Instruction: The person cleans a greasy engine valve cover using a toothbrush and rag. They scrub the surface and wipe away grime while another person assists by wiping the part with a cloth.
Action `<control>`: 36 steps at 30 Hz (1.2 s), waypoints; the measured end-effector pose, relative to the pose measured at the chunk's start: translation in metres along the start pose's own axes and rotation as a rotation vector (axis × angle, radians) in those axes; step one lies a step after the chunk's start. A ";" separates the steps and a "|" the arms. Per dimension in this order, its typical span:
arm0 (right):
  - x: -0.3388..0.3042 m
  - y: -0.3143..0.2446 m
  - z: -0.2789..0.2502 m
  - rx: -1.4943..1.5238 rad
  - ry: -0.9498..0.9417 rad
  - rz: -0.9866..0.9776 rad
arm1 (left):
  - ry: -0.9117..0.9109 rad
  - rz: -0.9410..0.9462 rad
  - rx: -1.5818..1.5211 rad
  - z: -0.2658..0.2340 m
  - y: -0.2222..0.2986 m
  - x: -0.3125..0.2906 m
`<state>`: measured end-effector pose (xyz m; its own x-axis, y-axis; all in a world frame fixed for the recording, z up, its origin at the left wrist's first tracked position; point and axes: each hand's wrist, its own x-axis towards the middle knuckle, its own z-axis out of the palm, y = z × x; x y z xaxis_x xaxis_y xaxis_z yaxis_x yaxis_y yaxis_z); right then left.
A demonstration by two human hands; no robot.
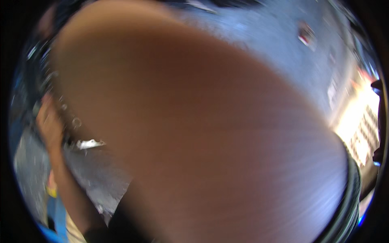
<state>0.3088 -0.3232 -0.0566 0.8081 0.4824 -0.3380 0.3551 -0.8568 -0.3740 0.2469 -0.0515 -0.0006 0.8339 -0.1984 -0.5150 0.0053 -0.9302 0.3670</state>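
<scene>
How far the work has got cannot be judged, since a blurred bare arm [194, 121], seemingly the person's right, fills the middle, from a dark cuff [352, 186] at 4 o'clock up toward 10 o'clock; nothing shows as finished or left over. The right hand is out of sight, so its grip cannot be told. At 9 o'clock the left hand [50, 123] is at the lower side of a dark, glinting assembly [40, 60], the thing nearest it, which runs up toward 10 o'clock; whether its grip is wide, narrow or holding something, I cannot tell. A small white piece [91, 143] lies just beside that hand, between 8 and 9 o'clock. The broadest visible room is the blue-grey surface [259, 32] at 1 o'clock, with a red-and-white item [306, 34] at 2. Near 8 o'clock, a blue strip [60, 218] edges the left forearm's side, leaving seemingly little room there.
</scene>
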 end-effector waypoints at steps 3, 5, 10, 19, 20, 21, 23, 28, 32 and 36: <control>-0.001 -0.001 -0.015 -0.063 -0.004 0.036 | 0.095 0.124 0.059 0.008 0.023 -0.004; -0.015 -0.003 -0.033 -0.074 -0.032 0.072 | 0.182 0.144 -0.027 -0.007 0.037 -0.017; -0.048 -0.023 -0.043 -0.104 0.053 0.118 | 0.128 0.106 -0.214 -0.053 0.047 -0.064; -0.050 -0.026 -0.055 -0.020 -0.075 0.085 | 0.186 0.013 -0.155 -0.053 0.055 -0.065; -0.047 -0.024 -0.057 0.041 -0.159 0.078 | 0.191 0.051 -0.190 -0.062 0.053 -0.072; -0.049 -0.025 -0.052 0.013 -0.080 0.084 | 0.191 0.170 -0.326 -0.069 0.052 -0.077; -0.050 -0.029 -0.045 -0.048 0.084 0.088 | 0.183 0.117 -0.393 -0.071 0.053 -0.082; -0.035 -0.032 -0.044 -0.098 -0.081 0.181 | 0.400 -0.326 -0.880 -0.038 0.056 -0.075; -0.034 -0.034 -0.049 -0.082 -0.115 0.189 | 0.382 -0.251 -1.025 -0.017 0.046 -0.077; -0.036 -0.036 -0.052 -0.069 -0.125 0.205 | 0.358 -0.324 -0.677 -0.010 0.039 -0.077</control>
<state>0.2912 -0.3192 0.0145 0.8038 0.3120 -0.5065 0.2243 -0.9475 -0.2277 0.1888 -0.0691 0.0607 0.8583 0.2637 -0.4402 0.5112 -0.5145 0.6885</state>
